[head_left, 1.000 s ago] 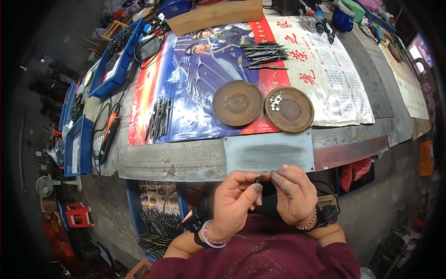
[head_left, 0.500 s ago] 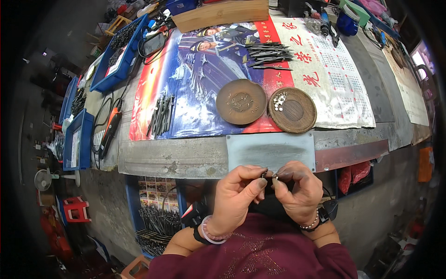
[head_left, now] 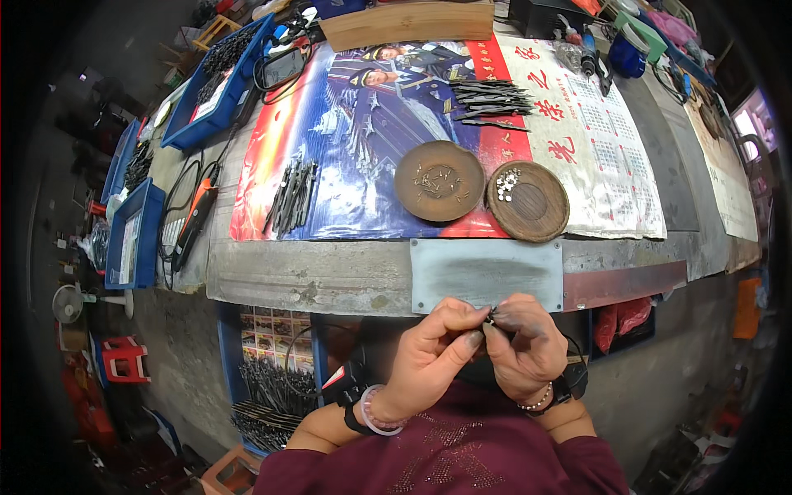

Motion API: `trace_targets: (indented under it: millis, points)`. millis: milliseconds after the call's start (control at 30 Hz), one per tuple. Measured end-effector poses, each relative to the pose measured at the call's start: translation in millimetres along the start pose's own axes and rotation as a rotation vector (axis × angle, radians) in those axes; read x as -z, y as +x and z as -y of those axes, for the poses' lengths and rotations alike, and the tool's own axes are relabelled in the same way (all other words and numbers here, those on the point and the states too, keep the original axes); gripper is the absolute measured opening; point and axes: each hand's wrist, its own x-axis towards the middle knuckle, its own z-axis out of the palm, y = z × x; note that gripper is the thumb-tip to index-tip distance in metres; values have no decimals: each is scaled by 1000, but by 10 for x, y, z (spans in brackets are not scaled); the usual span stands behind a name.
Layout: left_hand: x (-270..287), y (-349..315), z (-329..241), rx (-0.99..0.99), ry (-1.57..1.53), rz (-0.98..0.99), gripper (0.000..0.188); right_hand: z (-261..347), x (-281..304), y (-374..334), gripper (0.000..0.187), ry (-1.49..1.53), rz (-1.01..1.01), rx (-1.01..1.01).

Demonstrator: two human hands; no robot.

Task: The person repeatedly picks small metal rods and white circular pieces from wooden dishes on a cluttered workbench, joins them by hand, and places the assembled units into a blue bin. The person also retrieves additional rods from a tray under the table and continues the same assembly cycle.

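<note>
My left hand point(head_left: 439, 346) and my right hand point(head_left: 530, 353) meet fingertip to fingertip just off the near edge of the bench. Both are closed in a pinch on a small dark piece point(head_left: 492, 315) with a light spot on it. The fingers cover most of it, so its kind cannot be made out. Beyond them lies a brown round dish point(head_left: 412, 198) with small thin metal bits. Touching or nearly touching it, a wooden round dish point(head_left: 554, 223) holds small white round pieces. Nearest my hands, a pale smudged plate point(head_left: 429, 276) is fixed at the bench edge.
Dark slender pieces lie in a left bundle point(head_left: 290, 198) and a far bundle point(head_left: 492, 101) on a poster sheet point(head_left: 355, 198). Blue trays point(head_left: 136, 231) and an orange-black corded tool point(head_left: 196, 219) are at left. Below the bench, a blue bin point(head_left: 231, 351) holds many dark pieces.
My fingertips have come together; a moment ago a small gap showed between them, with a small bit in each pinch. The whole view has shifted slightly.
</note>
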Motion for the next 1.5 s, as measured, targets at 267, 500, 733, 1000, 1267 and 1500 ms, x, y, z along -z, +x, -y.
trace_targets:
  millis: [267, 500, 733, 1000, 1267, 1500]
  points:
    - [22, -19, -58, 27, -50, 104, 28, 63, 82, -28, 13, 564, 20, -383]
    - [-45, -17, -99, -165, 210, 88, 30, 122, 87, -41, 15, 277, 22, -223]
    - [-94, -61, -103, -235, 320, 42, 30, 92, 20, -84, 16, 225, -6, -134]
    - [-119, -102, -100, -275, 353, 21, 33, 82, 27, -43, 18, 191, -4, -28]
    - [-146, -107, -124, -256, 340, 35, 32, 41, 45, -20, 20, 251, 15, -11]
    - [-135, -96, -70, -269, 379, 77, 34, 24, 52, -5, 31, 95, 38, 66]
